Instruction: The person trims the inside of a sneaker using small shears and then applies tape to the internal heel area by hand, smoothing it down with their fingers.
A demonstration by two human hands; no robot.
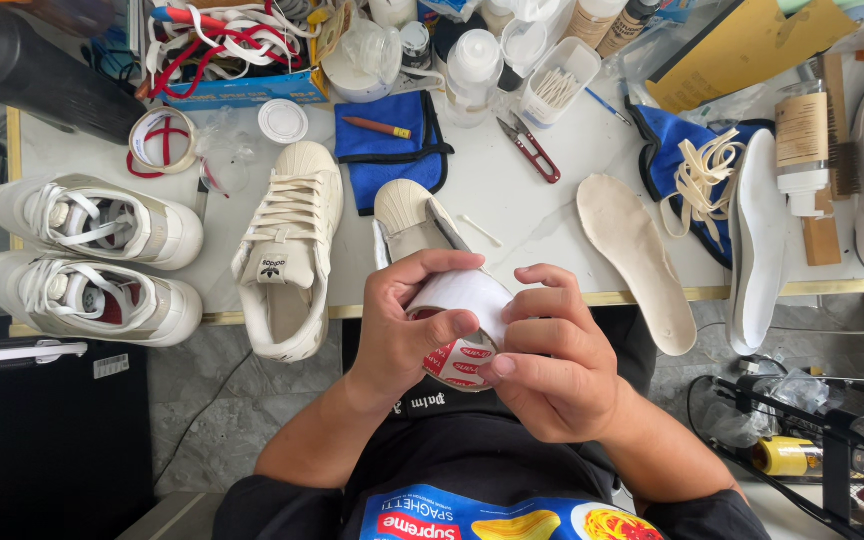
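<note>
Holding a roll of tape (pixel 459 345) over your lap, you grip it from both sides just in front of the table edge (pixel 592 297). Your left hand (pixel 407 325) wraps the roll from the left, fingers curled and clamped on its white outer band, thumb pressed on the red-and-white printed side. Your right hand (pixel 552 365) closes on it from the right, thumb and forefinger pinched together at the band as if picking at the tape's end; the end itself is hidden, so you cannot tell whether it is lifted.

Just beyond the roll, a laceless white sneaker (pixel 414 225) lies toe away from you. To its left sits a laced cream sneaker (pixel 287 250), and farther left a pair of white sneakers (pixel 87 260) lies side by side. To the right lie a loose insole (pixel 637 260) and a white sole (pixel 760 240). Farther back are a blue cloth (pixel 392 145) with a pencil on it, red-handled snips (pixel 529 150), a second tape roll (pixel 162 140) and a tub of cotton swabs (pixel 557 85).

Judging by the grip, the risk is the tape tearing narrow or folding onto itself if the pinch slips, or the roll dropping into your lap
</note>
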